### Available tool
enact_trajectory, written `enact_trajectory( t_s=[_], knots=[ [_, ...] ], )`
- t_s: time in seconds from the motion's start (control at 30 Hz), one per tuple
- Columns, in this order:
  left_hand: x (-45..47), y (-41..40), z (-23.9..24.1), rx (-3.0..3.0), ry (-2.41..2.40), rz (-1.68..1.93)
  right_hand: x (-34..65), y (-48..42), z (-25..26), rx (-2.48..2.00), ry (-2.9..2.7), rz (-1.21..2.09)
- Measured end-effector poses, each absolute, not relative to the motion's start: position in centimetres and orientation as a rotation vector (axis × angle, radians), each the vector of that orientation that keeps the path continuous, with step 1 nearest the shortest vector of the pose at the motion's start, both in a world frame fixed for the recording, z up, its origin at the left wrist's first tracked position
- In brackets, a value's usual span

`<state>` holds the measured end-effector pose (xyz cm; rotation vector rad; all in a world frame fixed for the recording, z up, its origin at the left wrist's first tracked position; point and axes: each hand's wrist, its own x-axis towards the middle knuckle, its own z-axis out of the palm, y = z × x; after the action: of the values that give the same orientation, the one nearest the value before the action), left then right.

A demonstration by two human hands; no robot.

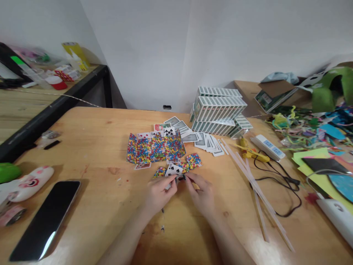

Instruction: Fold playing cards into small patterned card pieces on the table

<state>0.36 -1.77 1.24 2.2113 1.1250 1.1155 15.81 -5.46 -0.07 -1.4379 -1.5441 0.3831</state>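
My left hand (160, 193) and my right hand (202, 193) meet at the middle of the table, fingertips pinched on a small dark strip-like piece (181, 177). Its exact kind is too small to make out. Just beyond the fingertips lies a six of spades playing card (173, 169), partly covered by my left hand. Around it are pieces with a multicoloured pattern (194, 160). Farther back stands an open, low structure of playing cards (156, 151), its faces covered in the same pattern. A face card (142, 166) lies at its front edge.
Loose cards (208, 141) spread before stacked card packs (220, 110). At right are a yellow glue gun (252, 154), translucent glue sticks (257, 191), a power strip (268, 146), cables and coloured paper (309, 158). A phone (46, 221) and a plush toy (33, 184) lie left.
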Motion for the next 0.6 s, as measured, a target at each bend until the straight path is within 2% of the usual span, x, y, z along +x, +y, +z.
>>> enact_trajectory(
  t_s=[0.6],
  knots=[
    [-0.48, -1.40, 0.70, 2.306, 1.139, 0.903, 16.13, -5.42, -0.29, -1.384, -1.576, 0.468]
  ],
)
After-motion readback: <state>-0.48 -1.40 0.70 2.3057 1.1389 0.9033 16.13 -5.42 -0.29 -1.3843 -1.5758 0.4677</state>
